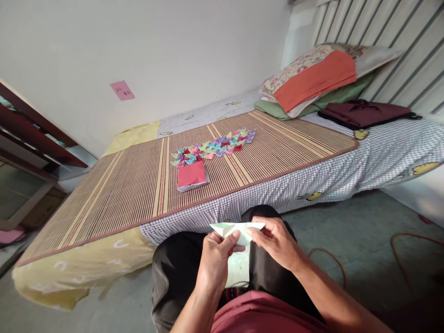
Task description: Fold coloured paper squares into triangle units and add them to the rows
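Leftmost, a dark wooden shelf [31, 134] stood by the wall, and a pink note [122, 90] was stuck higher up on the plaster. Next came the bed [381, 152], covered by a striped mat [121, 185], on which lay a stack of red paper squares [192, 176] and, just behind it, a row of small coloured folded pieces [215, 147]. Nearer the camera, above the knees and well apart from the stack, the left hand [217, 261] pinched the left part of a pale green folded paper [237, 230], its fingers [231, 238] closed on the sheet. The right hand [275, 243] gripped the opposite end in the same way, fingertips shut on the top edge. A pale sheet showed lower between the knees; whether it belonged to the same piece could not be told. The paper looked thin, very light and easily crumpled, stiff only along its creases, so it was probably best held by a gentle pinch at the folded edges or corners. Further right, stacked pillows [312, 78] and a folded maroon cloth [364, 113] rested at the head of the bed, and a thin cable [329, 259] looped over the floor.
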### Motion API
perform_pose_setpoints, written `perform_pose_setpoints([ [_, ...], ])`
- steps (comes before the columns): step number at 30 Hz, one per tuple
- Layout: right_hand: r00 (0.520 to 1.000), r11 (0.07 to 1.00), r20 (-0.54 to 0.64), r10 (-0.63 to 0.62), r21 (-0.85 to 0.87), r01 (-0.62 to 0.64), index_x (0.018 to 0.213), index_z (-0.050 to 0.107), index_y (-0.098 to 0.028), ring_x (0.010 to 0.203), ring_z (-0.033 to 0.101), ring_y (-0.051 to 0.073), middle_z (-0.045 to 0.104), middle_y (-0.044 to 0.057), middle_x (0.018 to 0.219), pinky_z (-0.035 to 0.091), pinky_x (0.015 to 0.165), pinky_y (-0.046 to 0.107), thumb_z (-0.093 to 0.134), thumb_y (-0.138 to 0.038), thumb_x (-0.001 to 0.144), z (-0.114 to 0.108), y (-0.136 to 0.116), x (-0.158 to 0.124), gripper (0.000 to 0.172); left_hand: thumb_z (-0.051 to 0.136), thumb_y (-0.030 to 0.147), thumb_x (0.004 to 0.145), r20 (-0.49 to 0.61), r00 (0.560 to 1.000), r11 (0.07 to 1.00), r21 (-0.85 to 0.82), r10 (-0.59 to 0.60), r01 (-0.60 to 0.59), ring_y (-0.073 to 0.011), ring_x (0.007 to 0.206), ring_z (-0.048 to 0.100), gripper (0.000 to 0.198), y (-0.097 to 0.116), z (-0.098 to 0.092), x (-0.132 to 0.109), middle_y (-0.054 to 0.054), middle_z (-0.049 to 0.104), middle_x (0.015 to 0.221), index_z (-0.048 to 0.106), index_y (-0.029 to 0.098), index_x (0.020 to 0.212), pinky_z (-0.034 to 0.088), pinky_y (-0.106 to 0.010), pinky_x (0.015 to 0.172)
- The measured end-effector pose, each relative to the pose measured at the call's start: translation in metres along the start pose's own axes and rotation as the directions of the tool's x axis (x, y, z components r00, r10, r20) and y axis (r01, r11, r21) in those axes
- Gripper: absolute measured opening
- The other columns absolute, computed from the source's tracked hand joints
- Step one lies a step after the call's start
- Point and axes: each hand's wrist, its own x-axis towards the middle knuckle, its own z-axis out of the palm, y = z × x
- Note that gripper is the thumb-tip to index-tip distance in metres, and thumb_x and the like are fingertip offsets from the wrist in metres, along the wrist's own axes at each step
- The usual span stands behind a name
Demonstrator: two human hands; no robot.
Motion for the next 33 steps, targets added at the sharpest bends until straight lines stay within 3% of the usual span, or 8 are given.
perform_pose_setpoints([
  [6, 0.998, 0.997, -0.052, -0.034, -0.075, 0.031, 0.061, 0.036, -0.024, 0.049, 0.03, 0.01, 0.031, -0.007, 0.055, 0.023, 0.045, 0.026, 0.061, -0.041, 0.096, 0.002, -0.002, -0.001, 0.046, 0.099, 0.036, 0.062, -0.036, 0.996, 0.994, 0.074, 0.084, -0.081, -0.0165, 0.065, 0.067, 0.033, -0.003, -0.003, 0.001, -0.008, 0.079, 0.073, 0.083, 0.011, 0.076, 0.057, -0.025, 0.062],
  [12, 0.992, 0.99, -0.104, -0.07, -0.127, 0.057, 0.06, 0.045, -0.023, 0.048, 0.039, 0.011, 0.042, -0.005, 0.052, 0.028, 0.047, 0.025, 0.058, -0.04, 0.098, -0.007, 0.001, -0.003, 0.044, 0.098, 0.036, 0.06, -0.029, 0.999, 0.997, 0.068, 0.029, -0.027, -0.0174, 0.065, 0.067, 0.034, -0.001, -0.002, 0.001, -0.009, 0.077, 0.072, 0.083, 0.009, 0.075, 0.055, -0.025, 0.061],
  [15, 0.989, 0.995, -0.14, -0.038, -0.097, 0.025, 0.059, 0.046, -0.022, 0.048, 0.038, 0.011, 0.043, -0.005, 0.052, 0.028, 0.046, 0.025, 0.06, -0.043, 0.097, -0.018, 0.002, -0.003, 0.045, 0.101, 0.036, 0.054, -0.027, 0.999, 1.0, 0.02, -0.023, 0.024, -0.0166, 0.064, 0.066, 0.038, 0.001, -0.001, 0.002, -0.009, 0.076, 0.071, 0.082, 0.009, 0.074, 0.054, -0.024, 0.059],
  [19, 0.951, 0.997, -0.301, 0.068, 0.057, -0.054, 0.066, 0.055, -0.022, 0.051, 0.046, 0.013, 0.052, -0.002, 0.057, 0.036, 0.047, 0.025, 0.061, -0.052, 0.097, -0.035, 0.002, -0.001, 0.044, 0.102, 0.038, 0.051, -0.036, 0.998, 0.998, -0.011, -0.056, 0.056, -0.0149, 0.062, 0.065, 0.044, 0.004, -0.002, 0.005, -0.009, 0.076, 0.07, 0.082, 0.008, 0.075, 0.051, -0.022, 0.055],
  [21, 0.963, 0.997, -0.264, 0.056, 0.073, -0.038, 0.07, 0.062, -0.021, 0.057, 0.053, 0.016, 0.056, 0.0, 0.06, 0.045, 0.055, 0.027, 0.059, -0.06, 0.097, -0.038, 0.002, 0.001, 0.048, 0.102, 0.039, 0.05, -0.037, 0.998, 0.998, -0.017, -0.06, 0.059, -0.0131, 0.058, 0.061, 0.044, 0.004, -0.003, 0.006, -0.009, 0.074, 0.069, 0.081, 0.008, 0.074, 0.047, -0.021, 0.052],
  [25, 0.998, 0.988, -0.027, 0.052, 0.15, -0.047, 0.1, 0.074, -0.017, 0.071, 0.064, 0.019, 0.072, 0.005, 0.084, 0.051, 0.062, 0.027, 0.074, -0.063, 0.086, -0.023, 0.003, 0.001, 0.049, 0.102, 0.037, 0.054, -0.041, 0.999, 1.0, -0.008, -0.022, 0.022, -0.0082, 0.053, 0.05, 0.039, 0.0, -0.003, 0.007, -0.004, 0.068, 0.06, 0.078, 0.008, 0.067, 0.037, -0.019, 0.049],
  [30, 0.999, 0.996, -0.015, 0.05, 0.069, -0.048, 0.08, 0.071, -0.018, 0.055, 0.046, 0.011, 0.056, -0.004, 0.063, 0.037, 0.051, 0.023, 0.076, -0.048, 0.089, -0.005, -0.001, 0.001, 0.032, 0.098, 0.038, 0.062, -0.026, 0.997, 0.996, 0.051, 0.072, -0.071, -0.0096, 0.056, 0.049, 0.034, -0.001, 0.0, -0.001, 0.0, 0.063, 0.058, 0.076, 0.012, 0.064, 0.041, -0.022, 0.058],
  [33, 0.999, 0.999, -0.018, 0.037, 0.035, -0.036, 0.077, 0.072, -0.018, 0.058, 0.05, 0.012, 0.06, -0.002, 0.065, 0.038, 0.053, 0.024, 0.075, -0.044, 0.091, -0.011, -0.007, 0.0, 0.029, 0.095, 0.04, 0.068, 0.003, 0.986, 0.975, 0.146, 0.168, -0.167, -0.0114, 0.058, 0.05, 0.033, 0.001, 0.0, -0.008, 0.0, 0.063, 0.058, 0.076, 0.013, 0.064, 0.043, -0.024, 0.061],
])
